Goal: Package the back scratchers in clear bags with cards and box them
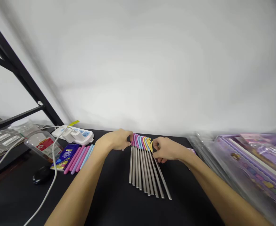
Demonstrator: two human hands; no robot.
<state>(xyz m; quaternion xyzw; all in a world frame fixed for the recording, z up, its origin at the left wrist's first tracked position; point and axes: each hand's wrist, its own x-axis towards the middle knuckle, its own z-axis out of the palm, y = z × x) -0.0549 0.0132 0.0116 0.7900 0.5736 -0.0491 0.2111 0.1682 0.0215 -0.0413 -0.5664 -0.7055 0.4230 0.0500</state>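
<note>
A row of metal straws [144, 171] lies side by side on the black tabletop [114, 194], their bare ends fanned toward me. Bent coloured silicone tips [142, 142] in magenta, purple, blue, pink and yellow cap the far ends. My left hand [119, 139] has its fingers curled against the magenta tips at the row's left end. At the right end, my right hand [167, 149] closes its thumb and fingers around the outermost straw near its yellow tip. Part of that tip is hidden by the fingers.
Left of my forearm lie pink, purple and blue sticks [78, 158], a blue packet [67, 155] and a black mouse [42, 174]. Behind them are a power strip [81, 135], a white cable [54, 160] and a clear jar [42, 144]. Purple packages [253, 169] in clear plastic fill the right.
</note>
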